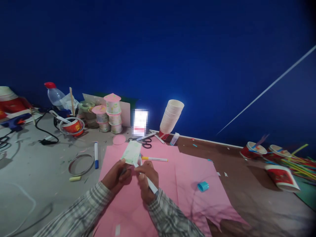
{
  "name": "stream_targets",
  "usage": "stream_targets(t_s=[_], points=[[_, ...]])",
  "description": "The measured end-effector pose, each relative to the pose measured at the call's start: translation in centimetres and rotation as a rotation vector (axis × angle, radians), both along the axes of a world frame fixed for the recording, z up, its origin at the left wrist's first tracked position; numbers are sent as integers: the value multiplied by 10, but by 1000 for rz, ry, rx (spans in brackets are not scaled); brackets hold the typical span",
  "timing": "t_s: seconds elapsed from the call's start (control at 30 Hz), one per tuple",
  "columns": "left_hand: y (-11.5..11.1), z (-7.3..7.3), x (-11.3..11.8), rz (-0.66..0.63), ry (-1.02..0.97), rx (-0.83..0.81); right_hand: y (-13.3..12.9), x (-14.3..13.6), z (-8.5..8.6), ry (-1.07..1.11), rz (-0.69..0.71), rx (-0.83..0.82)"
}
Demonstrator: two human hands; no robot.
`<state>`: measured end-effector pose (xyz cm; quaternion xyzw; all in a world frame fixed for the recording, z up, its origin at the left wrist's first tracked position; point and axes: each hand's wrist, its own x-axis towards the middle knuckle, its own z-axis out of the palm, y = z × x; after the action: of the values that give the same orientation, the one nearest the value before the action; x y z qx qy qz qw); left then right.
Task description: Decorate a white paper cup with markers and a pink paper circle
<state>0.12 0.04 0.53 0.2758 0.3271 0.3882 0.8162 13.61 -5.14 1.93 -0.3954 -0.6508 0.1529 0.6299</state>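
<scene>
My left hand (118, 174) is closed on the lower edge of a white paper piece with green markings (132, 152); I cannot tell whether it is a flat card or a small cup. A white marker (151, 186) is gripped in my right hand (148, 179), its tip end close to the paper's lower right corner. Both hands are above pink paper sheets (168, 177). Just past them lies a white marker with a yellow cap (155, 159). Black-handled scissors (147, 143) rest behind the paper piece, beside a pink paper disc (119, 139).
Stacked decorated cups (115, 117) stand at the back left, near a glowing blurred screen (140, 122). A tall stack of paper cups (171, 115) leans by the blue wall. Left are a tape roll (81, 164) and a blue-capped marker (96, 156); right, a tipped red cup (282, 177).
</scene>
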Motion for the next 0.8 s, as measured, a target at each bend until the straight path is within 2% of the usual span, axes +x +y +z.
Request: stream_targets(t_s=[0.6,0.8], points=[[1,0,0,-9,-21,8,-1,-1,-4,36,14,-41],[1,0,-1,1,-56,7,2,0,-1,160,-57,-30]])
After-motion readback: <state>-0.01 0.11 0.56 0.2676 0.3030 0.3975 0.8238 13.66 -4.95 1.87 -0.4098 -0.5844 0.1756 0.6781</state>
